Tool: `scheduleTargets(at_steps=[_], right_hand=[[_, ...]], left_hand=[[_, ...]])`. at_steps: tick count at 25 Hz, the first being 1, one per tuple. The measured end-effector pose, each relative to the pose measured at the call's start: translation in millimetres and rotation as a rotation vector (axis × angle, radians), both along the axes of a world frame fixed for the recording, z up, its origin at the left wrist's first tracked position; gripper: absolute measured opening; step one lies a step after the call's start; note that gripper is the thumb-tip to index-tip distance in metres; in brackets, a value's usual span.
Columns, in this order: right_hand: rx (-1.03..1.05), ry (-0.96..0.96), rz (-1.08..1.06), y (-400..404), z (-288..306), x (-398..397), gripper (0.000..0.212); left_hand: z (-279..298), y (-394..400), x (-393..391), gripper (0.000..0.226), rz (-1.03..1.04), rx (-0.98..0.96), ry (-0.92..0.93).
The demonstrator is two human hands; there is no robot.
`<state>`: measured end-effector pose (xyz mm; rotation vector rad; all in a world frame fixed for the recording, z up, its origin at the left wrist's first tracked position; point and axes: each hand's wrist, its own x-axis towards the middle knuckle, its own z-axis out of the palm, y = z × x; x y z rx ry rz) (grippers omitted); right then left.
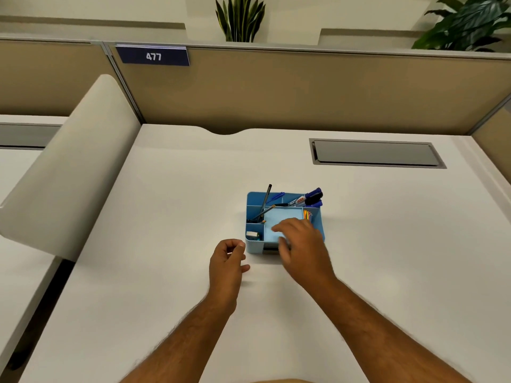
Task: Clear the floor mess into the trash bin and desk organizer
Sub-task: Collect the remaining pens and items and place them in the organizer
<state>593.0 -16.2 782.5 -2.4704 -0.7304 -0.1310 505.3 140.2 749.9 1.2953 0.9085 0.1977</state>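
Observation:
A blue desk organizer stands on the white desk. Its back compartments hold pens and blue-capped markers. A pale blue pad lies in the large middle compartment, and a small white item sits in the front left one. My right hand reaches over the organizer's front right part, fingers spread and relaxed above the pad. My left hand hovers just left of the organizer with fingers loosely curled; a tiny glint shows at its fingertips, too small to identify. No trash bin is in view.
Tan cubicle partitions close the desk at the back and right, with a sign reading 477. A grey cable hatch is set into the desk at back right. A curved white divider stands at the left. Plants rise behind.

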Motion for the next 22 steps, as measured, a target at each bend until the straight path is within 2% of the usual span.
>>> scheduleTargets(at_steps=[3,5,8,10,12,17,22], right_hand=[[0.309,0.058,-0.305,-36,3,5,0.03],[0.4,0.19,-0.476,-50,0,17,0.037],[0.447,0.516,-0.555,-58,-9,34,0.048],[0.469,0.647,-0.539,-57,-19,39,0.044],[0.463,0.68,-0.54,-53,-25,41,0.038],[0.374,0.62,-0.547,-37,-29,50,0.039],[0.338,0.572,-0.446,8,-23,73,0.044]], left_hand=[[5,3,12,0.008,-0.027,0.068,-0.015],[8,3,23,0.019,-0.07,0.089,-0.019],[9,-1,37,0.034,-0.16,0.078,-0.013],[7,-4,41,0.04,-0.202,0.056,-0.013],[4,-5,43,0.047,-0.199,0.035,-0.01],[4,7,48,0.053,-0.167,0.0,-0.008],[14,48,65,0.06,-0.094,-0.014,-0.039]])
